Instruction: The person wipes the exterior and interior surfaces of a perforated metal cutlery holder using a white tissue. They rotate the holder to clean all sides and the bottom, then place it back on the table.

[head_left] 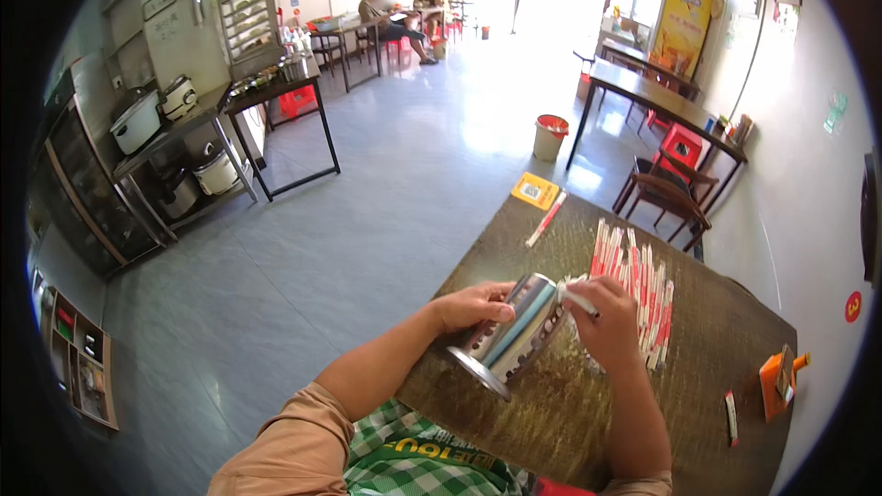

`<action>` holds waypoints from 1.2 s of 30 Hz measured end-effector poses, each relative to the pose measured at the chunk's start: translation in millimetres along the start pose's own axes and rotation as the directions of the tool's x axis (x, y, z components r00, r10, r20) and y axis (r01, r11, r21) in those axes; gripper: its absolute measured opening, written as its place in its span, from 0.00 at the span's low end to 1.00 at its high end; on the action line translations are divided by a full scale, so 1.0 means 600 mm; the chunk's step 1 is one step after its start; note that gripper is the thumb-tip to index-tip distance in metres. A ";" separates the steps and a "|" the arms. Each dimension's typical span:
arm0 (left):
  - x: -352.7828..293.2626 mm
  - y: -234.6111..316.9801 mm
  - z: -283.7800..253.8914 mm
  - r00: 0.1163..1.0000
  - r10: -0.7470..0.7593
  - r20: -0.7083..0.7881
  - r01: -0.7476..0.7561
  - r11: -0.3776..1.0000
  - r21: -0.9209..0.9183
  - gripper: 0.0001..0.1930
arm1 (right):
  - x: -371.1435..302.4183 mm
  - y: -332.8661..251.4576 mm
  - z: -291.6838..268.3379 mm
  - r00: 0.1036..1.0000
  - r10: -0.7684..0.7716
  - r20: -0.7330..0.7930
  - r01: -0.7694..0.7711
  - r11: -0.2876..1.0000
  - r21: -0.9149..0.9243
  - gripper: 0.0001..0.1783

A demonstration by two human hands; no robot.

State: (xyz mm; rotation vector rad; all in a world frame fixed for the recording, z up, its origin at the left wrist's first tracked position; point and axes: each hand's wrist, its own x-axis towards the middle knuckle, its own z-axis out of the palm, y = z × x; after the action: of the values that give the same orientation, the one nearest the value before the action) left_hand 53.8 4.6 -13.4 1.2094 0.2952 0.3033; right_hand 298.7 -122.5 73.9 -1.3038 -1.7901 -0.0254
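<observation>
Red-white wrapped chopstick packets (643, 285) on table; yellow square card (535, 190) at far edge.

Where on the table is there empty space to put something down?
Bare table lies near the person, between the metal holder and the orange box. Another patch sits beside the yellow card. The wrapped chopsticks by the right hand crowd the middle.

Small eatery: dining tables (657, 96), rice cookers (138, 121), food steamer cabinet (248, 23).
</observation>
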 end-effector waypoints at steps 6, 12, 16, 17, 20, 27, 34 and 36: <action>-0.003 0.006 0.013 0.998 0.034 -0.050 -0.042 0.983 -0.180 0.53 | -0.068 -0.008 0.016 0.988 0.132 -0.080 -0.115 0.976 0.187 0.13; 0.001 0.008 0.061 0.999 -0.019 -0.033 0.016 0.995 -0.100 0.59 | -0.123 -0.034 0.027 0.978 0.134 -0.160 -0.094 0.968 0.234 0.17; 0.005 0.011 0.056 0.998 -0.060 -0.026 0.061 0.997 0.042 0.55 | -0.121 -0.038 0.034 0.977 0.101 -0.186 -0.054 0.968 0.246 0.16; 0.005 0.017 0.059 0.996 -0.085 -0.014 0.086 0.996 0.037 0.54 | -0.124 -0.041 0.031 0.979 0.105 -0.175 -0.062 0.970 0.233 0.17; 0.002 0.025 0.067 0.995 -0.096 -0.027 0.095 0.995 -0.036 0.48 | -0.130 -0.048 0.028 0.991 0.084 -0.104 -0.064 0.981 0.185 0.19; 0.004 0.009 0.052 0.992 -0.099 -0.078 0.079 0.970 -0.228 0.47 | -0.140 -0.086 0.032 0.971 -0.236 0.036 0.222 0.950 0.220 0.28; -0.001 0.009 0.058 0.995 -0.083 -0.062 0.084 0.996 0.006 0.65 | -0.125 -0.025 0.019 0.989 0.040 -0.141 -0.016 0.987 0.162 0.18; 0.000 0.014 0.063 0.991 -0.103 -0.083 0.106 0.993 0.042 0.65 | -0.127 -0.015 0.016 0.981 0.103 -0.165 -0.082 0.988 0.132 0.19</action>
State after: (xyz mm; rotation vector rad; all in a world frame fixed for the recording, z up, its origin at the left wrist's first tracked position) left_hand 67.7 -25.3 6.6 1.2249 0.4364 0.2557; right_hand 289.1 -179.0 22.1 -1.2554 -1.5597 0.0249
